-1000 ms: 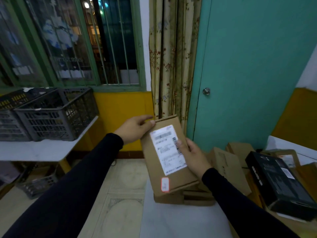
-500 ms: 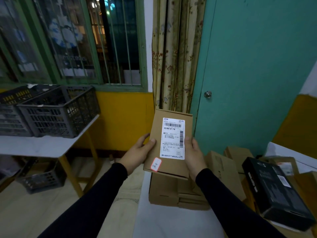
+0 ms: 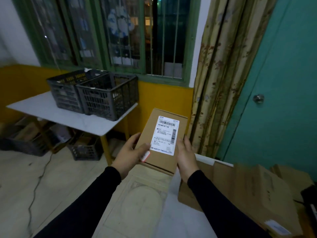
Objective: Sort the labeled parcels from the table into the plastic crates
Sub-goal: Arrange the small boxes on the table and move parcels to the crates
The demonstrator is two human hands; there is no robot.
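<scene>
Head: crates [image 3: 106,98] on white table [image 3: 42,107].

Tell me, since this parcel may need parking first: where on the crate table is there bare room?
Bare white table runs in front of the two crates toward its near edge, widest at the left corner. The back is crowded by crates. The parcel is held by the left hand and right hand.
</scene>
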